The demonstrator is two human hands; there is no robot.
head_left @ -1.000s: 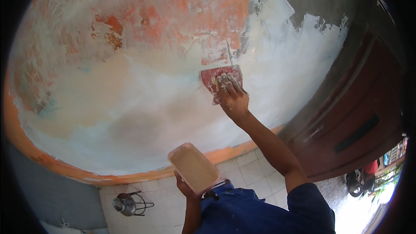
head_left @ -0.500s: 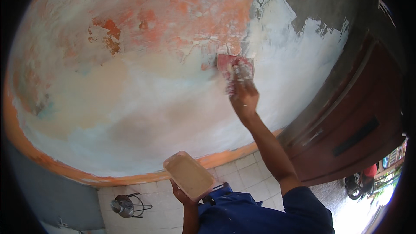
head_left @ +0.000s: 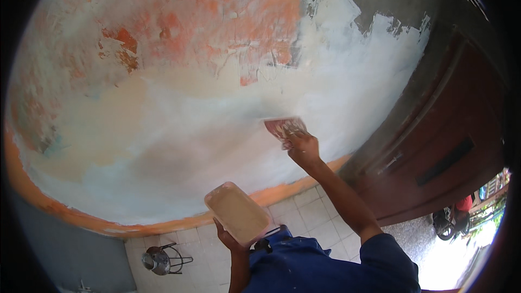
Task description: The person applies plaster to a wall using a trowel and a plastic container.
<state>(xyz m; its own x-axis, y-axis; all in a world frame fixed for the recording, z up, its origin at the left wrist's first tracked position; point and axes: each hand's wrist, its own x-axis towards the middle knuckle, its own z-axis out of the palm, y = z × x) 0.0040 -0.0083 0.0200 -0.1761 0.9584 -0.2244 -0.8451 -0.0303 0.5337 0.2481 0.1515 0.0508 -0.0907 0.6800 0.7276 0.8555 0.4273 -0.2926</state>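
Red scraper point(head_left: 277, 125) at the wall point(head_left: 163, 97), tray point(head_left: 228, 185) held near the body

By the right hand point(head_left: 304, 149) the scraper is gripped, a little right of the centre of the frame. Its lower part is wrapped narrowly by the fingers, not all of which can be seen. The wide edge is turned up toward the wall, probably so that the surface can be met evenly; whether it is touched along the full edge cannot be told.

By the left hand point(head_left: 228, 237) the tray is supported at lower centre, from its left side and, it seems, from underneath. Its top is turned upward, presumably so that the pale paste point(head_left: 239, 214) is not spilled. It is held close to the blue shirt point(head_left: 325, 263), by which the weight is perhaps made easier to bear, and within reach of the scraper.

On the wall, white coating point(head_left: 336, 89) is seen around the middle, orange patches point(head_left: 211, 0) above it, and bare grey at upper right. The right side is filled by a dark red door point(head_left: 445, 130).
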